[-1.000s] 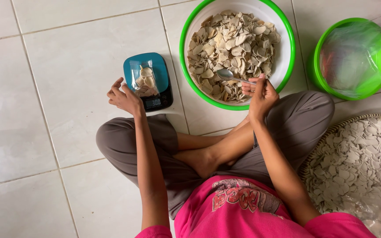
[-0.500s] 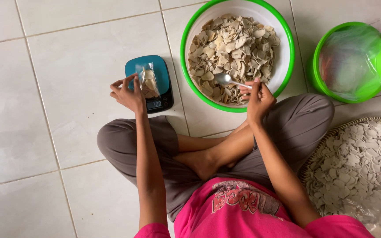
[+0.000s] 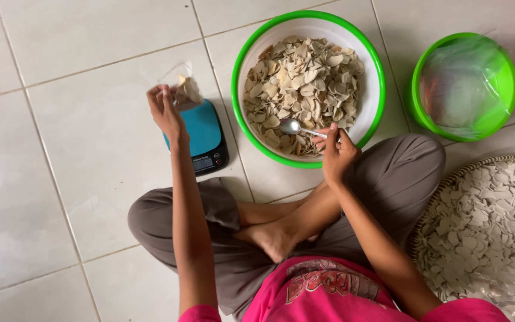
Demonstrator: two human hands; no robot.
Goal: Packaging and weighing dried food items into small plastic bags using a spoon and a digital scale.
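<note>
I see my left hand (image 3: 163, 111) with its grip closed on a small clear bag of chips (image 3: 184, 90), held just above the teal scale (image 3: 201, 136). My right hand (image 3: 336, 156) pinches a metal spoon (image 3: 296, 127) resting in the green-rimmed white bowl (image 3: 305, 27) of pale chips. A smaller green bowl (image 3: 505, 107) stands right; open floor tiles (image 3: 78, 53) lie left

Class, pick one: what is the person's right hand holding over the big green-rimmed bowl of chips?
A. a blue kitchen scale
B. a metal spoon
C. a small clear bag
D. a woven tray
B: the right hand grips a metal spoon above the chips in the bowl.
</note>
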